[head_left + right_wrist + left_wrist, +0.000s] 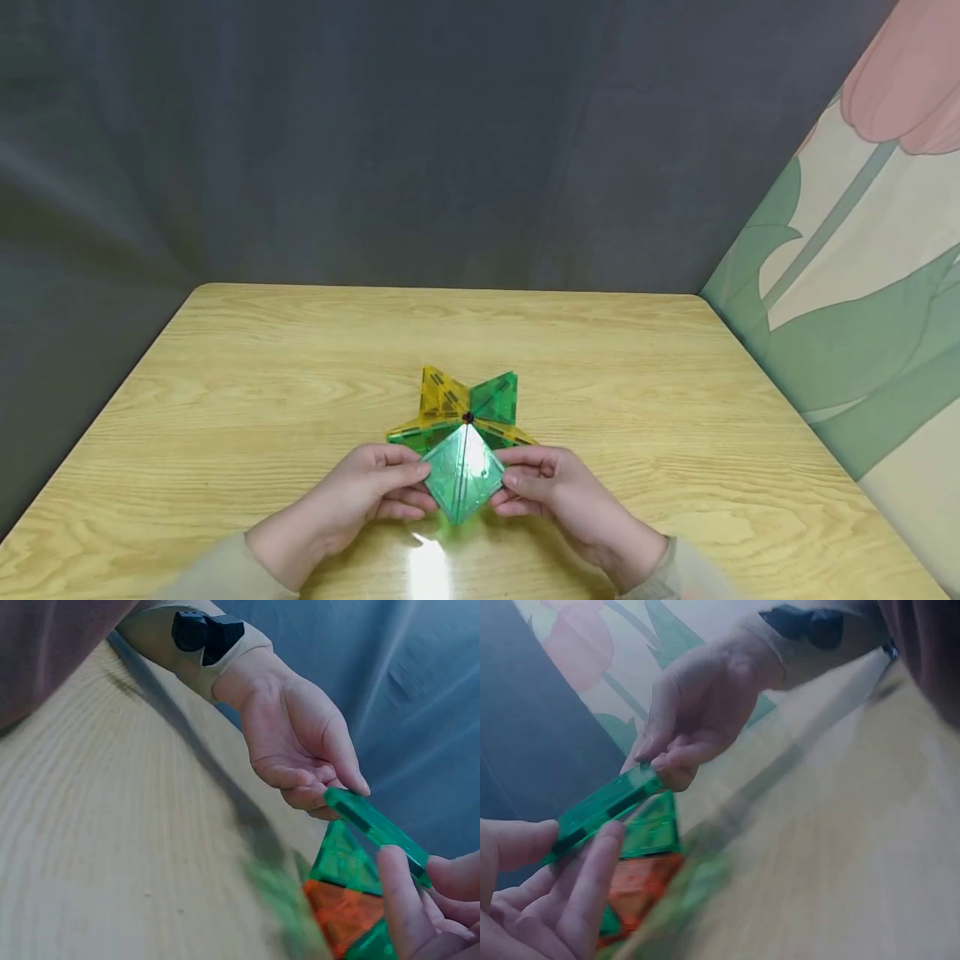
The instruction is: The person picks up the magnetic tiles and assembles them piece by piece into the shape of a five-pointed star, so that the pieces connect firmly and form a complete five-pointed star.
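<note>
A pair of translucent green triangular magnetic tiles (463, 475), edge to edge as a diamond, is held between both hands. My left hand (382, 483) pinches its left corner between thumb and fingers. At the right corner, my right hand (551, 487) pinches it the same way. Behind the diamond stands a star-like build of magnetic tiles, with a yellow arm (441, 395) at back left and a green arm (497, 397) at back right. The diamond's top tip appears at the star's centre; whether it touches cannot be told. Below the held tiles, the left wrist view shows an orange-looking tile (636, 885).
The build sits on a wood-grain table (285, 367). A dark curtain (450, 150) hangs behind and to the left. On the right is a wall panel printed with tulips (855, 333). Light glares on the tabletop near the front.
</note>
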Action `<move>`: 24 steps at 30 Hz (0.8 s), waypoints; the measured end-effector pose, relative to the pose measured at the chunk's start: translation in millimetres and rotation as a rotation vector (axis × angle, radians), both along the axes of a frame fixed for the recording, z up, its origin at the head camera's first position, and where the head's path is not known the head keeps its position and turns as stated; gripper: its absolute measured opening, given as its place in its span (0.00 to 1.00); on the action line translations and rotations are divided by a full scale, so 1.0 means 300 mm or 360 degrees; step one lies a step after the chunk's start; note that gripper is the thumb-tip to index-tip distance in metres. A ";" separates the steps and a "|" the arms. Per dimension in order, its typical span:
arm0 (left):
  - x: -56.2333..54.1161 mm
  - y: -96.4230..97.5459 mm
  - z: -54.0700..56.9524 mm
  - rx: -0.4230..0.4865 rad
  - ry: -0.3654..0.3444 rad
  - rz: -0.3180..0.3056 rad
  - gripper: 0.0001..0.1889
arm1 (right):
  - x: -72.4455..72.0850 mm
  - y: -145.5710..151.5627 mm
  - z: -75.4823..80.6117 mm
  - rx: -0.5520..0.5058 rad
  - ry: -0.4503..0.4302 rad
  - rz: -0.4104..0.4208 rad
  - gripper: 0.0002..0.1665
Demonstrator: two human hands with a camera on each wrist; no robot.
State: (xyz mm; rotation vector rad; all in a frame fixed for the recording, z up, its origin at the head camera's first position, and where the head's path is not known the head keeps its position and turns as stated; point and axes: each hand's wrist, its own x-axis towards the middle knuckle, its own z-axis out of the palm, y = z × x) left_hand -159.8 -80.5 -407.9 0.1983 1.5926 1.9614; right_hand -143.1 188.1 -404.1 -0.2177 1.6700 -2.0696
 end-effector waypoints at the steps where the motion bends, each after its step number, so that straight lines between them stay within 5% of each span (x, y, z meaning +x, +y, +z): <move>1: 0.003 0.002 -0.010 0.0014 -0.0025 0.0016 0.11 | 0.001 0.002 -0.008 -0.0005 -0.0012 -0.0022 0.23; 11: 0.033 0.021 -0.074 0.0080 -0.0197 0.0027 0.12 | 0.042 -0.017 -0.050 -0.0032 -0.0125 -0.0286 0.18; 24: 0.030 0.052 -0.105 -0.0008 -0.0215 0.0111 0.15 | 0.045 -0.073 -0.085 -0.0011 -0.0111 -0.0433 0.16</move>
